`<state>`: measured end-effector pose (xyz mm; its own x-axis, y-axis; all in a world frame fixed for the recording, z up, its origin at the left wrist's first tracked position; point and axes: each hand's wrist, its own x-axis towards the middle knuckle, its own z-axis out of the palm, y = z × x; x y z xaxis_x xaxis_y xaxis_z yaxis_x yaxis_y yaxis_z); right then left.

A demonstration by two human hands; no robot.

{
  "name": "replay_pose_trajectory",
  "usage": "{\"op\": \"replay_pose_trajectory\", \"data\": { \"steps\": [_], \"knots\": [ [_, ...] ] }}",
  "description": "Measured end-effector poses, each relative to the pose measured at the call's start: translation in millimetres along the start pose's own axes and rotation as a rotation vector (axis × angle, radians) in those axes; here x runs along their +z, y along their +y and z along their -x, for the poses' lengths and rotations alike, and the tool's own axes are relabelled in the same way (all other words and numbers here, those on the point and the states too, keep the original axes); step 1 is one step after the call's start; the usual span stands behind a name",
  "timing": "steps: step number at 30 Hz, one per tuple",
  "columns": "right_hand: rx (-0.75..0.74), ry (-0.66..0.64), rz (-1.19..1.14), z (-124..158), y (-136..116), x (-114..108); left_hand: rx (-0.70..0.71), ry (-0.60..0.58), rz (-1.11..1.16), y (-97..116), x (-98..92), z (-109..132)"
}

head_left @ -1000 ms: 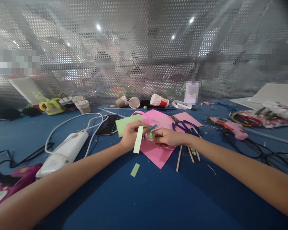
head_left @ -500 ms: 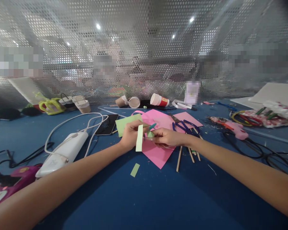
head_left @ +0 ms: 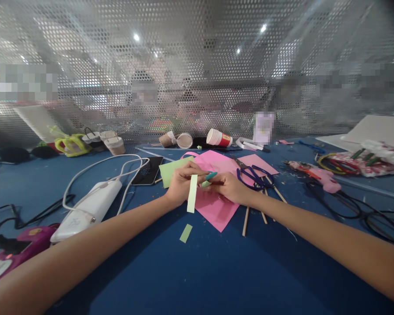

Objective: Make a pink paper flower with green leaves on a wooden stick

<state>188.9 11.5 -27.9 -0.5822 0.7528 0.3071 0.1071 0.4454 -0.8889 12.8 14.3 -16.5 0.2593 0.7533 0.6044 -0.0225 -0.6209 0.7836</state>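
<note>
My left hand (head_left: 180, 186) is closed on a pale green paper strip (head_left: 192, 194), which hangs down in front of its fingers. Between the hands a slim teal tip (head_left: 211, 176) points up to the right; I cannot make out what it belongs to. My right hand (head_left: 228, 187) pinches at a small green paper fold (head_left: 205, 183) beside the left fingertips. Both hands hover over pink paper sheets (head_left: 220, 218). A green paper sheet (head_left: 167, 173) lies behind the left hand, and a small green paper scrap (head_left: 185, 233) lies nearer me.
Blue-handled scissors (head_left: 258, 177) and wooden sticks (head_left: 246, 221) lie right of the paper. A pink glue gun (head_left: 328, 178) is farther right. At left are a white power strip (head_left: 88, 210), a phone (head_left: 147, 170) and a purple tool (head_left: 26, 243). Paper cups (head_left: 219, 138) lie at the back.
The green fold between my hands has turned and is more covered by my right fingers. The hanging strip has dropped slightly and shifted a little to the right.
</note>
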Motion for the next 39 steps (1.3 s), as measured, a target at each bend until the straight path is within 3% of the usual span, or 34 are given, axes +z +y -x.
{"op": "replay_pose_trajectory", "data": {
  "steps": [5,10,13,22,33,39],
  "knots": [
    [0.156,0.095,-0.254,-1,3,1,-0.046,-0.036,0.038,5,1.5,1],
    [0.268,0.04,-0.334,-3,-4,0,-0.102,-0.133,0.055,8,3.2,1],
    [0.277,-0.02,-0.333,-3,-8,-2,-0.091,-0.16,0.035,5,2.8,1],
    [0.205,-0.145,-0.351,3,-13,-5,-0.092,-0.078,0.01,6,2.3,1],
    [0.107,0.25,-0.2,4,-4,16,-0.076,0.052,-0.002,2,1.2,2],
    [0.098,0.325,-0.143,7,-10,19,-0.195,0.107,0.082,1,1.1,1]
  ]
}}
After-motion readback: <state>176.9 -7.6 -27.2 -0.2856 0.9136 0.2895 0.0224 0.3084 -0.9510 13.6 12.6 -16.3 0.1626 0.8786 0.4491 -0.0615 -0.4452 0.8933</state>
